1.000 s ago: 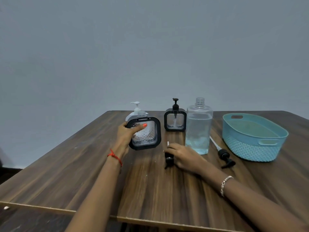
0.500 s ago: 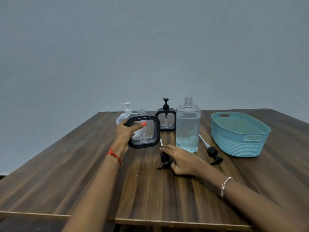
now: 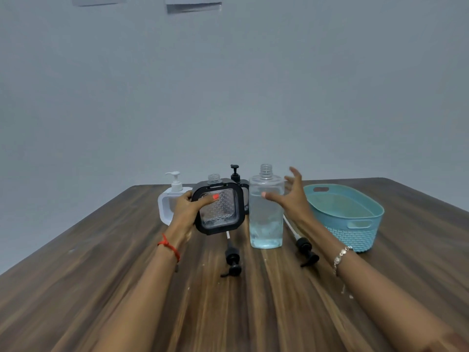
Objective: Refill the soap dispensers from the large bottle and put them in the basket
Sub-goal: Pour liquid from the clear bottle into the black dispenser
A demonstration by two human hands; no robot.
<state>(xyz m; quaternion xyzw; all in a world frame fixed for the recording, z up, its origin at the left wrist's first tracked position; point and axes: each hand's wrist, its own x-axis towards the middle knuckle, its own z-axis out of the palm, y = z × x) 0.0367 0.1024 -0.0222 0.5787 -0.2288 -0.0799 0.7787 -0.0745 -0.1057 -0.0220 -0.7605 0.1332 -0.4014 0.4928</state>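
My left hand (image 3: 186, 212) grips a square black-framed clear dispenser (image 3: 219, 208) by its left edge, its neck uncapped. The large clear bottle (image 3: 266, 212) of pale blue liquid stands uncapped just right of it. My right hand (image 3: 291, 199) hovers open beside the bottle's upper right, fingers spread, just short of the glass. A black pump head (image 3: 232, 259) lies on the table in front of the dispenser. A second black pump (image 3: 305, 248) lies right of the bottle. Behind stand a white dispenser (image 3: 172, 199) and a black one (image 3: 237, 179), both capped.
A teal plastic basket (image 3: 355, 217) with nothing in it sits at the right of the brown wooden table (image 3: 127, 288). A plain grey wall rises behind the table's far edge.
My right hand let go of the pump head on the table and rose to the large bottle's side. The view moved closer; my left hand still holds the black-framed dispenser.
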